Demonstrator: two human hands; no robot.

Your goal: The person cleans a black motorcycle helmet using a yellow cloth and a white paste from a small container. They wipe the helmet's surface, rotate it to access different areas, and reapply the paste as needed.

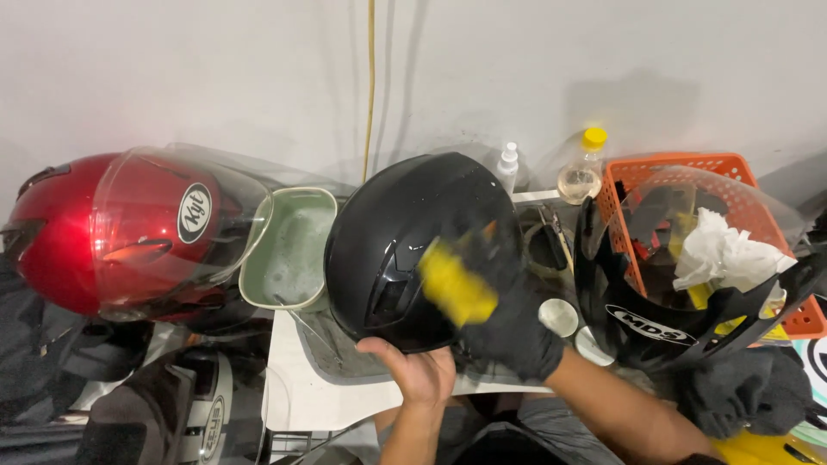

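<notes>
Head view, looking down on a crowded white table (297, 392) against a pale wall. A glossy black helmet (405, 245) is sitting at the centre of the table on a grey cloth (332, 353). The left hand (418, 370), bare, is gripping the helmet's lower rim from below, thumb hooked over the edge, fingers closed on it. The right hand (508, 319) is wearing a black glove and is closed around a yellow sponge (455, 284), pressing it against the helmet's right side; sponge and glove are blurring. Just beside the helmet on the left, a pale green basin (289, 250) is holding soapy water. Further left, a red helmet (82, 228) with a clear visor is resting, touching the basin's rim. Behind the black helmet, a small spray bottle (508, 165) and a yellow-capped bottle (584, 168) are standing near the wall. On the right, an orange basket (689, 164) is sitting behind a black visored helmet shell (663, 319) with white crumpled paper (719, 250) inside.
</notes>
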